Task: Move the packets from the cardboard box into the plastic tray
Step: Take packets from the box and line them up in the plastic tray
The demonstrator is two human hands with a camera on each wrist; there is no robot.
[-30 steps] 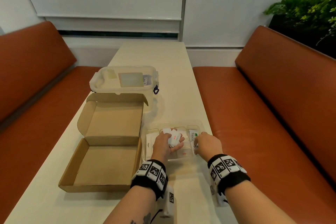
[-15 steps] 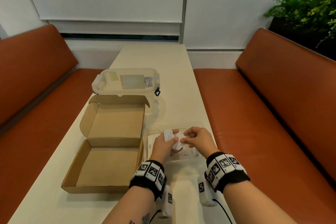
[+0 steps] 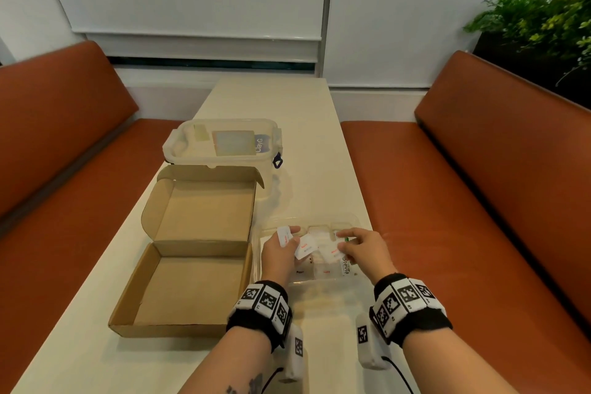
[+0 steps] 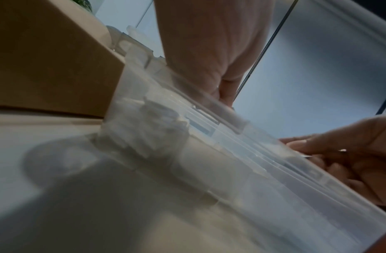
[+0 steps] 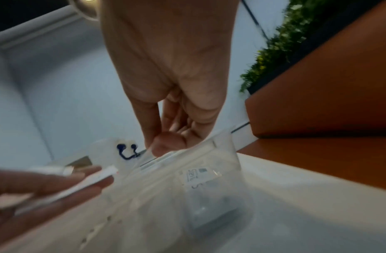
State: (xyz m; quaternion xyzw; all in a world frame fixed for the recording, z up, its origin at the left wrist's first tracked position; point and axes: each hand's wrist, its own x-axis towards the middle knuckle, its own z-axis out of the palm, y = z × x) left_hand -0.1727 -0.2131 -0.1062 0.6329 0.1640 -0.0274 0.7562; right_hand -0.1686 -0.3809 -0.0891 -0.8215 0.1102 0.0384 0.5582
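Note:
The open cardboard box (image 3: 195, 285) lies at the left of the table with nothing showing inside it. Just to its right is the clear plastic tray (image 3: 319, 219), holding white packets and a Stevia packet (image 3: 345, 266). My left hand (image 3: 292, 241) hovers over the tray's left half and grips a few white packets with red print (image 3: 305, 246). My right hand (image 3: 343, 239) is over the tray's right side, thumb and forefinger pinching a small packet (image 5: 149, 152). In the left wrist view the tray (image 4: 187, 140) is blurred, with the box (image 4: 47, 68) behind it.
A clear lidded plastic container (image 3: 224, 144) stands just behind the cardboard box. Orange benches (image 3: 463, 233) run along both sides of the narrow table (image 3: 96, 345). A green plant (image 3: 543, 19) is at the far right.
Half a second ago my right hand reached to the packets in my left hand. It has now moved right over the tray, pinching a packet. The left hand has stayed in place.

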